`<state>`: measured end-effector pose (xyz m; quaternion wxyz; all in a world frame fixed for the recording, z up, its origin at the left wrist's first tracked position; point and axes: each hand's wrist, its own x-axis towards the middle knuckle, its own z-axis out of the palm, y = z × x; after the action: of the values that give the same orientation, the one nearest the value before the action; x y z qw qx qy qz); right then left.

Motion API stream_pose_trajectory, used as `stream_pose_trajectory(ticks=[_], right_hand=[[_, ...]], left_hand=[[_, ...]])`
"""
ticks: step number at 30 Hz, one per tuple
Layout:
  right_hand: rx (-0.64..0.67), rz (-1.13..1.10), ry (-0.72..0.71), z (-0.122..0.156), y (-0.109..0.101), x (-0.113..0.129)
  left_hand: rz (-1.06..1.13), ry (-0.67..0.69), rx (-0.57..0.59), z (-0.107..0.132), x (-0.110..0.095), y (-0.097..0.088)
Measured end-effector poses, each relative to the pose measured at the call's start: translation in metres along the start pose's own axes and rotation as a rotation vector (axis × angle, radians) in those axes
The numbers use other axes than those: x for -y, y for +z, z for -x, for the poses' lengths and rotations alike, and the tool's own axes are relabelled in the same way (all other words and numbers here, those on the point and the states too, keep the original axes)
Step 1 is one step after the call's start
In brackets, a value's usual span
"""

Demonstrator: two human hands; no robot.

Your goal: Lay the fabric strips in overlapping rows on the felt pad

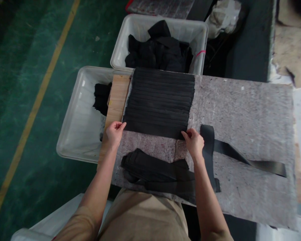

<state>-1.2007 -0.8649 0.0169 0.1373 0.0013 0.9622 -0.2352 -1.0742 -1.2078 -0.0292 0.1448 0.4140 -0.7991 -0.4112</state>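
Note:
Overlapping black fabric strips (pixel 160 100) lie in neat rows on a felt-covered table (pixel 240 117). My left hand (pixel 114 133) pinches the left end of the nearest black strip (pixel 153 130), close to the wooden edge. At that strip's right end, my right hand (pixel 193 142) is closed on its corner. Between my forearms and nearer my body rests a loose pile of black strips (pixel 158 170). Just right of my right hand, a long black strip (pixel 208 150) runs down the felt, and a twisted black strip (pixel 248 160) stretches away to the right.
A white bin (pixel 72 134) with some black pieces stands left of the table, partly under its wooden board (pixel 117 93). Behind the table, another white bin (pixel 117 43) holds heaped black fabric (pixel 160 50). Green floor with a yellow line (pixel 37 97) lies to the left.

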Motion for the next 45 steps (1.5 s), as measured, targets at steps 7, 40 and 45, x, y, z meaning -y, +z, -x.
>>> stream_pose_trajectory(ticks=[7,40,45], right_hand=[[-0.097,0.004,0.030,0.006,0.004,0.008],[-0.018,-0.536,-0.203,0.105,-0.028,0.042],[0.202,-0.827,-0.092,0.102,-0.034,0.036]], left_hand=[[0.041,0.009,-0.104,0.002,-0.004,0.006],[0.447,0.224,1.120,0.152,-0.127,0.033],[0.494,0.176,1.139,0.163,-0.136,0.034]])
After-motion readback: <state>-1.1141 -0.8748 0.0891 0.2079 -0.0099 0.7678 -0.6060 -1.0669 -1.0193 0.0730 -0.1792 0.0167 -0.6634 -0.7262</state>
